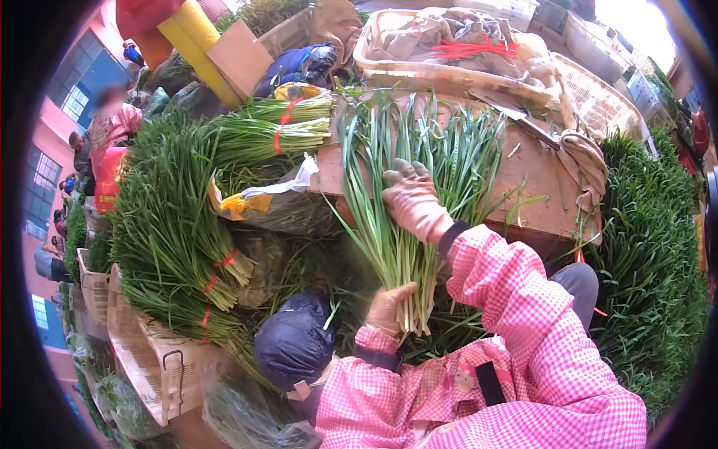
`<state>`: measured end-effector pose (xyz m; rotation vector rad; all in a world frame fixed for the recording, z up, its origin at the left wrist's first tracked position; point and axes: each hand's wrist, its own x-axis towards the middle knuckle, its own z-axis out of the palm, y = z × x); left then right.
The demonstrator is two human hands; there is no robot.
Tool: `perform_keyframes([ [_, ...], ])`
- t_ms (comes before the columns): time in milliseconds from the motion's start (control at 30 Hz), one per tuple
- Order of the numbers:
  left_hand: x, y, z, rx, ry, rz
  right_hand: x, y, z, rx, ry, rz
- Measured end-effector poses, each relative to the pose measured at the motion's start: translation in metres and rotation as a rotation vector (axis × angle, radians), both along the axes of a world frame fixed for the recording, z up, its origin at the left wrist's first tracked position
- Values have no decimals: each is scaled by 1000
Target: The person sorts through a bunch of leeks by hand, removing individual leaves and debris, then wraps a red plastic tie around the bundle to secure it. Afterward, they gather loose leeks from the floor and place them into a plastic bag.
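A loose bunch of long, flat-leaved greens, which look like Chinese chives [366,187], leans over the edge of a reddish-brown board [535,168]. Its pale stem ends point down towards me, and the leaves fan out over the board. My gloved left hand [390,308] is closed around the stems near their lower ends, with the thumb across the front. Higher up, my gloved right hand [416,198] rests on the leaves with its fingers a little apart. Several loose leaves are scattered on the board to the right.
Bundles tied with red bands [280,123] lie at the back left, beside a big green heap [168,187]. A cloth-filled crate [389,71] stands behind the board. More greens [651,247] are stacked at right, and a plastic crate [161,367] is at lower left.
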<state>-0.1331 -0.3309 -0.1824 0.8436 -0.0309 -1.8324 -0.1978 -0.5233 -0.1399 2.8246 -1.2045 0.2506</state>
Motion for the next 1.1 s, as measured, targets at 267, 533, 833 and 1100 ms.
perform_keyframes([
  [267, 3, -2, -6, -7, 79, -46, -58, -38, 46, 549, -1320, -301],
  [533, -6, -2, 18, 68, -109, -80, -91, 53, 58, 227, -682, 134],
  [833, -9, -3, 8, -37, -171, -19, -13, 25, 35, 529, -727, -98],
  [1100, -7, -8, 6, -31, -74, -88, -138, 109, 43, 1208, -1121, -353],
])
